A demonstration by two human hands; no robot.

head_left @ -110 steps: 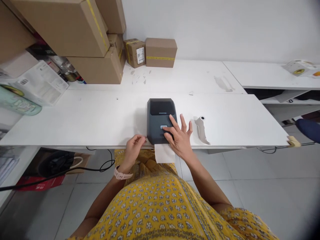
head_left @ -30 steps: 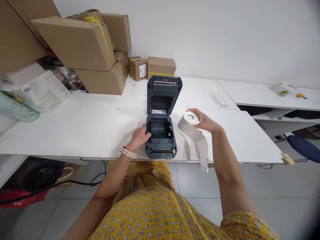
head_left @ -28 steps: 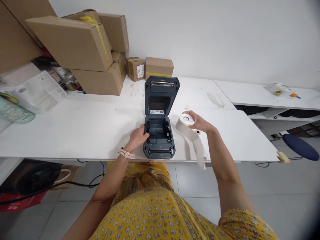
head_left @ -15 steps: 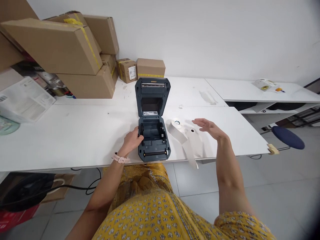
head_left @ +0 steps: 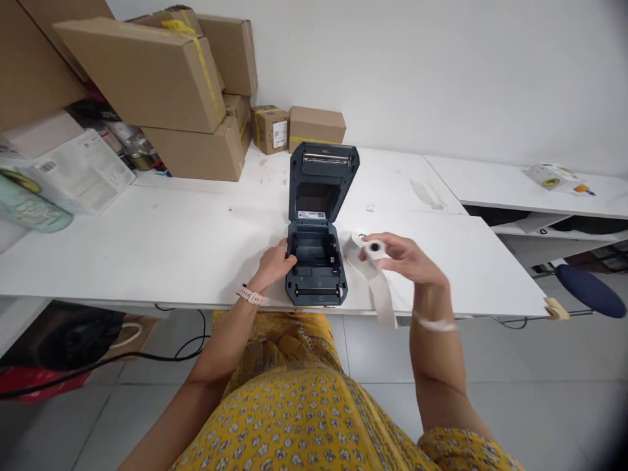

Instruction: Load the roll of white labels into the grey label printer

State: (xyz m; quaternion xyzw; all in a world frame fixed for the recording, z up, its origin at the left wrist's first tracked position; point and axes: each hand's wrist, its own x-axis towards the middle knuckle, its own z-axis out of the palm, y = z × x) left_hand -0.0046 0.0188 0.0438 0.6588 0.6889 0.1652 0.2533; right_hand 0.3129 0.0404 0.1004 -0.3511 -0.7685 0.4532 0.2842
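Note:
A dark grey label printer (head_left: 314,288) stands on the white table with its lid (head_left: 321,173) raised and its inner bay exposed. My left hand (head_left: 275,265) grips the printer's left side, thumb over the rim. To the right of the printer, my right hand (head_left: 405,257) closes its fingers around a small white paper roll (head_left: 375,248) with a black core. Another white paper roll (head_left: 354,245) stands beside it, partly hidden by that hand. A loose paper strip (head_left: 383,301) runs down over the table's front edge; which roll it comes from I cannot tell.
Cardboard boxes (head_left: 196,150) are stacked at the back left, with two smaller boxes (head_left: 318,124) behind the printer. A green bottle (head_left: 39,203) lies at the far left. On the right are a side shelf (head_left: 520,183) and a blue stool (head_left: 589,290).
My right hand has gone from open above the small paper roll to closed around it, lifting it slightly. My left hand stays on the printer. The view has shifted left.

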